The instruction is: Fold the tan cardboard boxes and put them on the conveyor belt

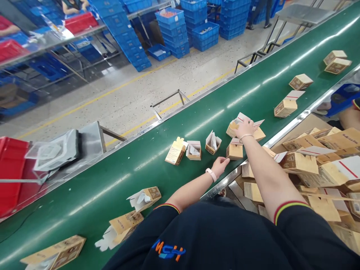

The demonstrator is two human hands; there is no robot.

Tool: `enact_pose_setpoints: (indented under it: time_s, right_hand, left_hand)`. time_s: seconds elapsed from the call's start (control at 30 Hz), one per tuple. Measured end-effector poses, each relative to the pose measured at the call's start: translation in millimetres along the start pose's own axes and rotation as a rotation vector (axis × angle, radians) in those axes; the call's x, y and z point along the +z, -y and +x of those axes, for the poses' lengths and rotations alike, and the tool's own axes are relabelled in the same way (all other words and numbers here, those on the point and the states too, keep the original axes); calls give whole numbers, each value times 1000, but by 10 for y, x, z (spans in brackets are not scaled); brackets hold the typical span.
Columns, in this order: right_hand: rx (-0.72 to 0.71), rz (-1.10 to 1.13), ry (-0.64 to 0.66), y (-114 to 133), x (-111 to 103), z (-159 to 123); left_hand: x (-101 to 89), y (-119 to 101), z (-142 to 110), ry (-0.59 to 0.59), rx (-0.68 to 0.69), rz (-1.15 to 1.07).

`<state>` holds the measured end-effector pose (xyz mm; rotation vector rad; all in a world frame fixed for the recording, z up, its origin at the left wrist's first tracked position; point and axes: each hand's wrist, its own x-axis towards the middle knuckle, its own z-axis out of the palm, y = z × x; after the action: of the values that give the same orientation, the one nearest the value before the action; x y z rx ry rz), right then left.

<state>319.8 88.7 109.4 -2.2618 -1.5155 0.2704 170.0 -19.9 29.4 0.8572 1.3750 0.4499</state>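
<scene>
My right hand (244, 129) reaches over a group of small open cardboard boxes, its fingers closed on the raised flaps of one box (231, 129). Beside it, under my right wrist, another cardboard box (234, 151) stands on the green belt. My left hand (220, 167) is at this box's lower left corner, fingers drawn together; whether they grip anything is hidden. Left of my hands are two open boxes with white paper inside, one upright box (193, 150) and one tilted box (213, 142). A box with a yellow torn-looking top (174, 152) leans next to them.
The green conveyor belt (112, 180) runs diagonally, with more boxes at both ends. A large carton (309, 123) heaped with boxes stands at my right. Across the belt are a weighing scale (57, 150), a red bin (12, 168) and stacked blue crates (173, 32). People are farther off.
</scene>
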Motion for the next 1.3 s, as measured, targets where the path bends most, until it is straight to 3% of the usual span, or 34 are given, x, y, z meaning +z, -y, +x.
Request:
enact_pose_setpoints:
  time_s: [0.07,0.13,0.23,0.33,0.4,0.47,0.57,0.67,0.77,0.87,0.97,1.07,1.17,1.3]
  right_hand:
    - [11,-53,93,173,-228,153]
    - [-41,-44,77,278,-490,126]
    - [-202,30,-7,300,-895,-224]
    - [-476,242,-12,247,-1076,-784]
    - [-579,355,59,205,-964,-1156]
    - [-604,420,99,153,-685,-1466]
    - [-618,510,129,30,-134,-1793]
    - [-650,636,99,-140,338,-1996]
    - [-685,732,65,-309,669,-2101]
    - [-558,746,103,-435,944,-2120]
    - [-418,751,211,-490,1174,-2089]
    - [-420,752,247,-456,1283,-2032]
    - [-539,739,237,-362,1252,-1932]
    - [-641,683,161,-283,1165,-1766]
  left_hand:
    - [-129,166,-179,70,-12,-38]
    - [-309,346,-348,106,13,-69]
    - [-624,582,-556,40,138,-65]
    - [-903,723,-660,-135,454,-4]
    - [-1036,767,-651,-273,748,131]
    - [-1116,800,-590,-345,997,325]
    - [-1144,885,-457,-277,1162,557]
    - [-1128,1023,-348,-177,1129,638]
    - [-1135,1131,-269,-185,1078,645]
    - [-1144,1103,-197,-189,1003,689]
    - [-1110,932,-139,-142,894,758]
    - [-1076,708,-99,-119,835,779]
    - [-1122,564,-61,-143,870,737]
    - [-1259,624,-22,-107,1008,604]
